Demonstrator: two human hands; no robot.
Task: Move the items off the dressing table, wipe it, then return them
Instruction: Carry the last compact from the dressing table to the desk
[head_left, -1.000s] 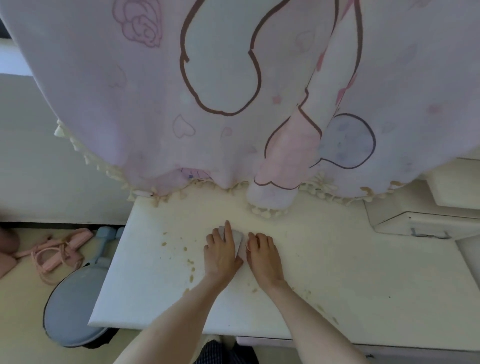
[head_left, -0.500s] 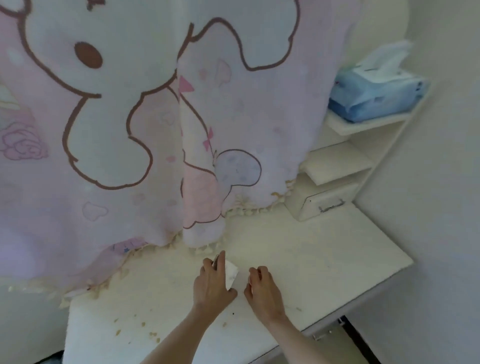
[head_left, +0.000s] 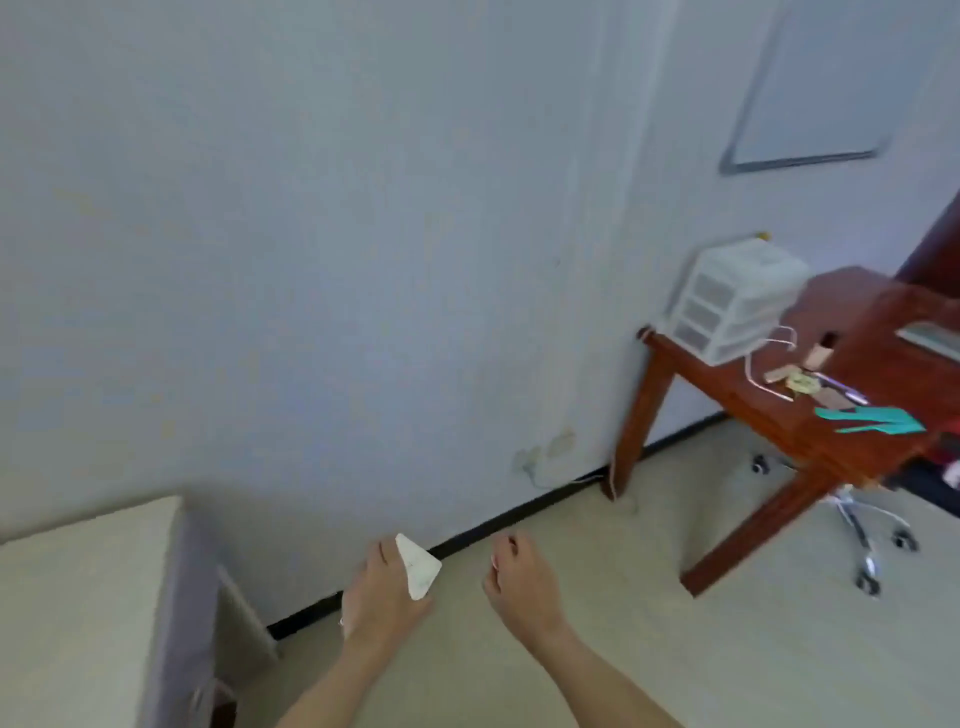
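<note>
A folded white wipe (head_left: 418, 567) sits pinched in the left hand (head_left: 384, 597), held in the air over the floor (head_left: 597, 649), away from the pale dressing surface (head_left: 78, 587) at lower left. The right hand (head_left: 519, 582) hangs empty beside it, fingers loosely curled, grip on nothing. The person faces a red wooden desk (head_left: 841, 415) carrying a small drawer unit (head_left: 737, 306) and assorted small things. The wiping step looks finished; next likely comes fetching the items, which calls for freeing the left hand first.
</note>
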